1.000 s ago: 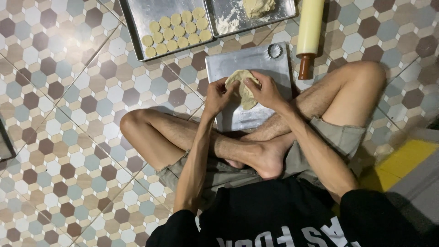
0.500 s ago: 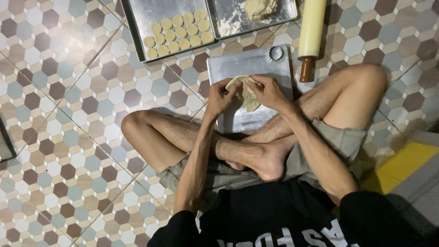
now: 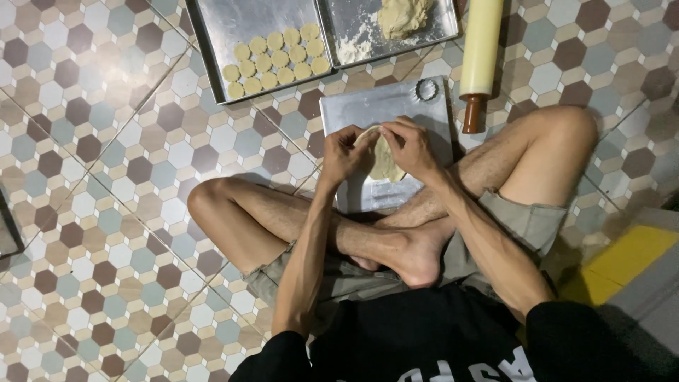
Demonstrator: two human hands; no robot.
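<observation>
I sit cross-legged on a tiled floor. My left hand [image 3: 344, 152] and my right hand [image 3: 411, 145] both pinch the upper edge of a flat piece of pale dough [image 3: 385, 161], with fingertips almost touching. The dough hangs down between my hands over a metal sheet [image 3: 375, 106] lying on the floor in front of my legs. A round ring cutter [image 3: 427, 90] lies near the sheet's far right corner.
A baking tray [image 3: 233, 28] at the far left holds several round dough discs [image 3: 276, 60]. Beside it a second tray [image 3: 442, 28] carries a dough lump [image 3: 402, 15] and flour. A rolling pin [image 3: 481, 49] lies right of the sheet. A yellow strip [image 3: 626, 258] runs at the right.
My hands have shifted along the dough's edge and come closer together at its top. The dough now hangs lower between them. Trays and rolling pin stay put.
</observation>
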